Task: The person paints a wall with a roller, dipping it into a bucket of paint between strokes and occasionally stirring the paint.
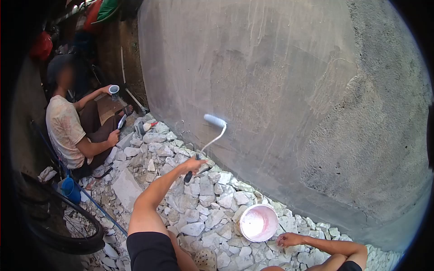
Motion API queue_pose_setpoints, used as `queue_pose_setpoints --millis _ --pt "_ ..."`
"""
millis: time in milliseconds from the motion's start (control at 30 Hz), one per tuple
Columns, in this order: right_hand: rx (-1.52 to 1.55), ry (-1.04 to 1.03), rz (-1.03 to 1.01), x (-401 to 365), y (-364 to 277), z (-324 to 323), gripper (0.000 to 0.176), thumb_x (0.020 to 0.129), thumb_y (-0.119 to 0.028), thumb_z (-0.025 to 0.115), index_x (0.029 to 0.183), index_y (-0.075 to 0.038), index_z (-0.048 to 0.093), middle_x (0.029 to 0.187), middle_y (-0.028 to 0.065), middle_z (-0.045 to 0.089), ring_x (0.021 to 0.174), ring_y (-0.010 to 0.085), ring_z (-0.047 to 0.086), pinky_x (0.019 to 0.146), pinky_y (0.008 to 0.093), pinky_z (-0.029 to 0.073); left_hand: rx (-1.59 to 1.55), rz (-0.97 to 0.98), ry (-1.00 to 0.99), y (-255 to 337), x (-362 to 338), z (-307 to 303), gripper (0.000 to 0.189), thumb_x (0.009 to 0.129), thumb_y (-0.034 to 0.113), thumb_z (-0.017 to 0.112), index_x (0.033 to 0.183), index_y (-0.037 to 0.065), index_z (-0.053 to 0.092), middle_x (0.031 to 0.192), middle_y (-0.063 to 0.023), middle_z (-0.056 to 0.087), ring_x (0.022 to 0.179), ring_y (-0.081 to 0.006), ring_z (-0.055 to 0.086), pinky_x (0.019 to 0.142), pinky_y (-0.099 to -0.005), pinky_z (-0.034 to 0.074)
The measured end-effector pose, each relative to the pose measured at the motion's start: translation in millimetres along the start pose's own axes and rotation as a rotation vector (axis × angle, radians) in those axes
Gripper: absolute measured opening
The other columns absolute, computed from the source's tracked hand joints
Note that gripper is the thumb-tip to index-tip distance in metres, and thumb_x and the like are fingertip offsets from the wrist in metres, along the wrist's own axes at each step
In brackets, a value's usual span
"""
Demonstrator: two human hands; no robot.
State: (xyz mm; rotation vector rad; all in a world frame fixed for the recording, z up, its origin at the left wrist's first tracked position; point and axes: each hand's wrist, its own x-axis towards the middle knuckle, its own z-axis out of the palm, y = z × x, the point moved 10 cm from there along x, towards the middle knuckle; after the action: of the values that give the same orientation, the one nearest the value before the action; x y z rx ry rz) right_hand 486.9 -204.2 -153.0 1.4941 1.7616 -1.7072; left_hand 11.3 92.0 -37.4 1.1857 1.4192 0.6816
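Note:
My left hand [193,165] is closed around the black handle of a paint roller [214,120]. Its white sleeve lies against the grey plastered wall [253,90], joined to the handle by a bent pale rod. Beside a white bucket [242,222] with whitish, pink-tinged insides, my right hand [290,240] hangs loosely with bent fingers and holds nothing visible. The bucket stands on broken white stones [192,229] at the foot of the wall.
To the left a person [68,113] sits on the ground, holding a cup [114,89] and a white-bladed tool [122,121]. A bicycle wheel [90,244], a blue bucket [71,189] and a blue pole [101,209] are at lower left. Uneven rubble covers the ground.

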Motion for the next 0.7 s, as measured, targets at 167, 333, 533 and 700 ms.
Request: queue_pose_setpoints --millis 167,333,533,700 --pt "0.035 -0.007 -0.046 -0.8 0.7 6.2 0.03 0.088 -0.023 0.054 0.11 -0.002 0.059 0.099 0.0071 0.065 0.083 0.0142 0.062 0.078 0.0294 0.05 -0.131 0.134 -0.068 52.1 12.5 2.6 0.04 0.09 0.034 0.06 0.065 0.016 0.034 0.049 0.0056 0.03 0.038 -0.0084 0.03 0.038 -0.0283 0.029" --pt "0.032 0.006 -0.008 -9.1 -3.7 7.5 0.031 0.09 -0.024 0.052 0.11 -0.002 0.058 0.099 0.0071 0.064 0.083 0.0138 0.062 0.076 0.0277 0.051 -0.021 0.032 -0.057 6.0 24.7 12.6 0.042 0.089 0.031 0.06 0.06 0.016 0.033 0.048 0.0026 0.034 0.038 -0.012 0.033 0.04 -0.0306 0.033" --pt "0.071 0.002 -0.034 -16.2 9.0 8.0 0.031 0.09 -0.025 0.052 0.111 -0.002 0.058 0.098 0.007 0.064 0.083 0.014 0.062 0.075 0.0277 0.051 0.132 -0.248 -0.187 -92.8 1.2 18.1 0.043 0.089 0.036 0.06 0.06 0.013 0.038 0.05 0.0015 0.033 0.04 -0.0126 0.032 0.04 -0.0318 0.033" --pt "0.029 0.036 -0.066 -8.3 9.1 1.4 0.031 0.09 -0.025 0.052 0.109 -0.001 0.059 0.097 0.0069 0.064 0.083 0.0144 0.062 0.076 0.028 0.051 0.292 -0.319 -0.141 -111.3 -8.6 5.1 0.044 0.089 0.042 0.061 0.064 0.01 0.043 0.054 0.002 0.033 0.043 -0.0124 0.032 0.04 -0.0314 0.032"
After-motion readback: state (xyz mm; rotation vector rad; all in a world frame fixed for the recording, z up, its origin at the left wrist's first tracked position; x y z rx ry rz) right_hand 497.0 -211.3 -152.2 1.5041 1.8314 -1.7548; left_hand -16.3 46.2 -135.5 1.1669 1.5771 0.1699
